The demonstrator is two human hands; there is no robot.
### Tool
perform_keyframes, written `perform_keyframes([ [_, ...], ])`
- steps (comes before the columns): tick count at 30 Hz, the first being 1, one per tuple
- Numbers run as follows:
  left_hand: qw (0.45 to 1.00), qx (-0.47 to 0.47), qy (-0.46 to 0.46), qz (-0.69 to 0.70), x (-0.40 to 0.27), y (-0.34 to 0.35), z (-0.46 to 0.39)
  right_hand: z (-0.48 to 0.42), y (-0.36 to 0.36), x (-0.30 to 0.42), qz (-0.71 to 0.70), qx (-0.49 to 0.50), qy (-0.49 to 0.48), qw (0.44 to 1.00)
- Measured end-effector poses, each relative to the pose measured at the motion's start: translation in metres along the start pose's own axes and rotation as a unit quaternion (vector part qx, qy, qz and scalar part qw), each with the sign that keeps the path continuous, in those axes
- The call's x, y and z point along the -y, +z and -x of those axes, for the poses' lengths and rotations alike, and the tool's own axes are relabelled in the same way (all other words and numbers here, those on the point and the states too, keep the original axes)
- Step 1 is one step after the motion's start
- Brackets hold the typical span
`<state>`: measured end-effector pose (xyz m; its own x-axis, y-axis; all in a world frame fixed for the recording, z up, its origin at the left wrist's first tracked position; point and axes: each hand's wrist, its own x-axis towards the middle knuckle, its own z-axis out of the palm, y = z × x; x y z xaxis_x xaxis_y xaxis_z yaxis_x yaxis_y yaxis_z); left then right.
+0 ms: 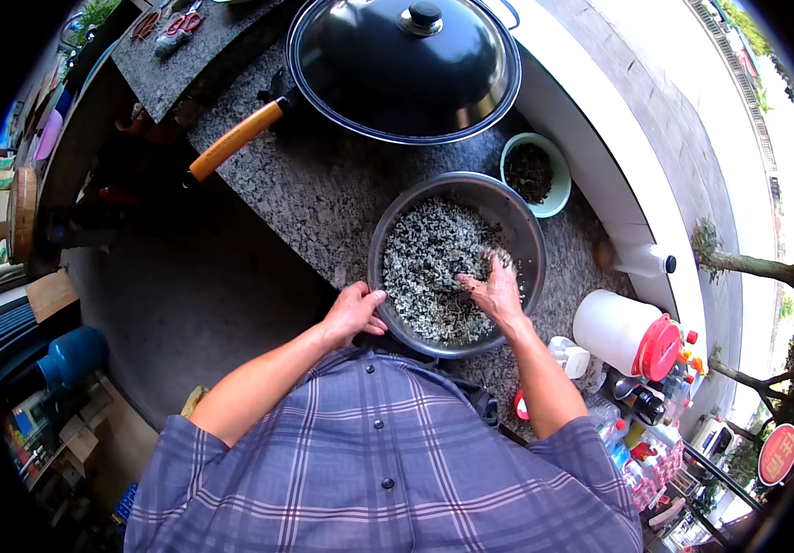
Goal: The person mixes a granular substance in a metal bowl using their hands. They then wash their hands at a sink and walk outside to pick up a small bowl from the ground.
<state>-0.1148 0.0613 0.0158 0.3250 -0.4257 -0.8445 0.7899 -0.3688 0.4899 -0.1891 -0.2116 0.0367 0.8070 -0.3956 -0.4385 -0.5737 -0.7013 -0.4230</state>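
A wide metal basin (536,304) stands on the counter close in front of my body. Inside it lies a heap of white grains mixed with dark bits (431,263), which looks like rice. My left hand (357,309) grips the basin's near left rim, thumb on top and fingers lower on the outer side. Within the basin, my right hand (497,287) reaches into the right part of the mix. Its thumb and fingers are spread apart, blurred, with grains stuck to the fingertips. Beyond the far right rim sits a pale green bowl (563,176) of dark shredded matter (528,171).
A black lidded wok (404,76) with a wooden handle (234,142) occupies the far counter (286,186). To the right are a white plastic jar with a red lid (614,332), a clear bottle (639,261) and several more bottles. Red-handled scissors (184,23) lie far left.
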Motion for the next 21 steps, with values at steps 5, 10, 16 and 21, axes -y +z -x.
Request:
perform_keyframes([
  [5,1.000,-0.010,-0.001,0.020,0.002,0.008,-0.001,0.017,0.053,-0.027,-0.081,-0.051,0.194,0.976],
  [10,0.997,0.051,-0.056,-0.019,0.010,-0.003,-0.001,-0.001,0.042,0.002,0.072,0.157,0.065,0.983],
  [16,0.993,-0.005,0.051,-0.108,-0.042,-0.013,-0.012,-0.051,-0.006,-0.062,-0.007,-0.054,-0.080,0.995],
  [21,0.978,-0.097,0.108,-0.150,-0.009,-0.015,-0.032,0.017,0.078,-0.055,-0.162,-0.187,0.185,0.951],
])
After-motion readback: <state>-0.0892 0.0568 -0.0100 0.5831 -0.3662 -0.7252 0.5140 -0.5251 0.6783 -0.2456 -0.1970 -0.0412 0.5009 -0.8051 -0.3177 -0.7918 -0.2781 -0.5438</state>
